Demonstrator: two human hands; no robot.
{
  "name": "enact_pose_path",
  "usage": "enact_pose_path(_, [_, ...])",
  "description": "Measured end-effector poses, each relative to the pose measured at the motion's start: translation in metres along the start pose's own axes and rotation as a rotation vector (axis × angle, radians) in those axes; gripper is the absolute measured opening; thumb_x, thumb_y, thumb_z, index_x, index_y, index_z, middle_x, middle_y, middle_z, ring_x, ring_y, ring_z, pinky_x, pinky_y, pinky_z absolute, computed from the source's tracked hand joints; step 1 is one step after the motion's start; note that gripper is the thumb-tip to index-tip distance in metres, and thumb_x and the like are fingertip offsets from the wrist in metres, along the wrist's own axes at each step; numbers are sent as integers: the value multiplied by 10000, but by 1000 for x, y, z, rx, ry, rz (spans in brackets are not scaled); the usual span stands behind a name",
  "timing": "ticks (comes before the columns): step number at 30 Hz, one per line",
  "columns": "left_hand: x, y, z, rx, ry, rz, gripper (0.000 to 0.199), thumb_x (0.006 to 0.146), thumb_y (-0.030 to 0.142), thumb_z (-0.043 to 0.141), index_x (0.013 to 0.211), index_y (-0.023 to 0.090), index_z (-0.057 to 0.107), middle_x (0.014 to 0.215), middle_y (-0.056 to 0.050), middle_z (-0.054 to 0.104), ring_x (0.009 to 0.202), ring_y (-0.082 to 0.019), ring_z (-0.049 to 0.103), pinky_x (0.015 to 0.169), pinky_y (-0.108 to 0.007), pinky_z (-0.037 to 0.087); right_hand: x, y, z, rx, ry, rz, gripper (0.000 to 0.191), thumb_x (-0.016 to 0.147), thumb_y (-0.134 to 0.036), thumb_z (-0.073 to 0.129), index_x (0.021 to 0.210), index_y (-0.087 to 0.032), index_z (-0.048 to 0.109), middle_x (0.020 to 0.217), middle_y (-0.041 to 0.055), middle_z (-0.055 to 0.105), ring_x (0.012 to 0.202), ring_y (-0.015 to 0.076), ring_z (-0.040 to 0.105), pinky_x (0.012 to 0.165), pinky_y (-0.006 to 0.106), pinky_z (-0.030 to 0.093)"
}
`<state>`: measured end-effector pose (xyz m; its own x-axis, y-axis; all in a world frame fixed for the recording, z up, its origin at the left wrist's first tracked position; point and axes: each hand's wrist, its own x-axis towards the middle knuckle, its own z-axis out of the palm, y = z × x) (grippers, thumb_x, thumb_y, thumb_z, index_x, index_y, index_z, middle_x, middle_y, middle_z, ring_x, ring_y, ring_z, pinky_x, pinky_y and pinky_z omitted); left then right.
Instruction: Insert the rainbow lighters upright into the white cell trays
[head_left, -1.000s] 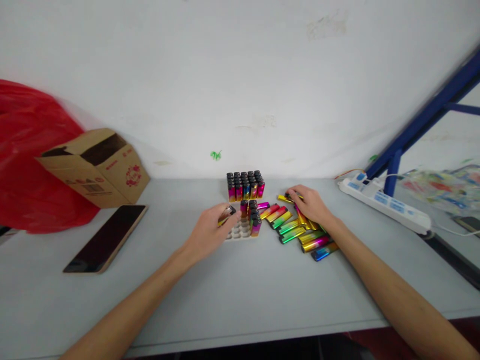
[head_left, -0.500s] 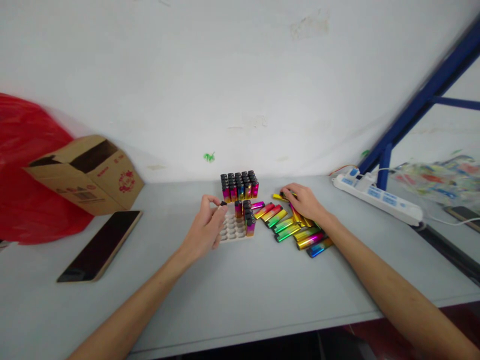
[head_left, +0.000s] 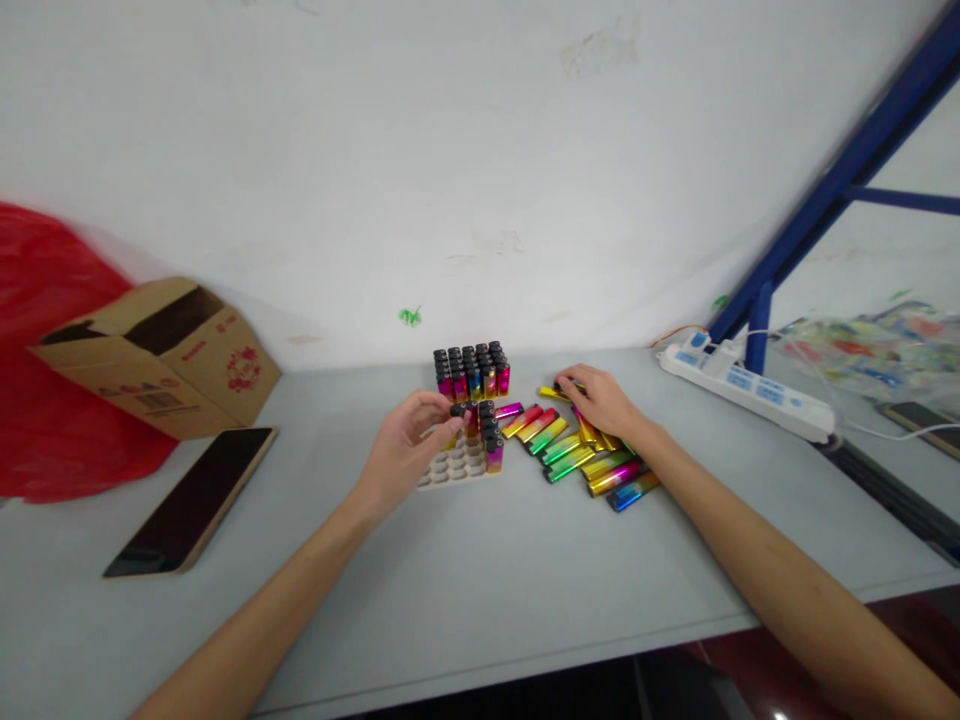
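Observation:
My left hand [head_left: 409, 445] is closed on a lighter with a black top [head_left: 459, 411], over the left part of a pale tray with round holes [head_left: 461, 470]. Several lighters [head_left: 493, 450] stand upright along the tray's right side. Behind the tray, a block of upright lighters [head_left: 472, 375] with black tops stands in rows. My right hand [head_left: 600, 400] rests at the back of a pile of loose lighters in shiny colours [head_left: 566, 463], its fingertips on a yellow lighter [head_left: 553, 393]. Its palm hides part of the pile.
An open cardboard box [head_left: 195, 360] and a red bag [head_left: 60, 350] are at the left, with a dark phone [head_left: 191, 500] in front. A white power strip [head_left: 750, 395] lies at the right beside a blue metal frame [head_left: 825, 210].
My left hand has turned, and the lighter in it shows more clearly above the tray, near the standing ones. My right hand stays at the pile. The whole view has shifted slightly.

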<state>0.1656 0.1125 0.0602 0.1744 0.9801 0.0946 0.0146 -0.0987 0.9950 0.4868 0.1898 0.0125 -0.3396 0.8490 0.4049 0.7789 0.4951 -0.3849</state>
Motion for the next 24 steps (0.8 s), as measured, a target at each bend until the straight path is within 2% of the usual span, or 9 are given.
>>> enact_pose_path(5, [1, -5, 1, 67, 11, 37, 357, 828, 455, 801, 992, 185, 636, 975, -48, 705, 890, -182, 666, 688, -253, 509, 1, 2, 1, -4, -2, -3, 307, 1073, -316, 434, 1023, -173, 701, 1005, 114, 740, 947, 253, 675, 892, 360, 492])
enact_pose_path(11, [7, -16, 0, 150, 61, 189, 259, 842, 393, 782, 969, 184, 697, 974, -31, 693, 936, -175, 669, 847, -296, 561, 1, 2, 1, -3, -7, -4, 316, 1076, -312, 426, 1039, -165, 702, 1006, 118, 738, 946, 256, 674, 897, 365, 490])
enact_pose_path(17, [6, -27, -3, 255, 55, 221, 230, 867, 374, 758, 1000, 192, 716, 1006, -36, 704, 928, -176, 698, 876, -313, 595, 1, 3, 1, -3, -9, -9, 309, 1072, -307, 432, 1044, -163, 703, 1016, 117, 736, 957, 257, 667, 903, 367, 490])
enact_pose_path(20, [6, -26, -2, 294, 53, 245, 243, 869, 387, 751, 1012, 194, 711, 1026, -41, 702, 935, -182, 708, 860, -313, 616, 1, 3, 2, -2, -9, -10, 307, 1072, -311, 435, 1051, -163, 704, 1019, 116, 737, 957, 255, 666, 903, 368, 490])
enact_pose_path(24, [5, -19, 0, 395, 17, 245, 241, 880, 401, 730, 984, 187, 696, 994, -40, 715, 850, -168, 718, 820, -309, 630, 1, 3, 2, 0, -12, -12, 308, 1073, -311, 434, 1056, -164, 704, 1019, 116, 738, 950, 253, 665, 897, 364, 489])
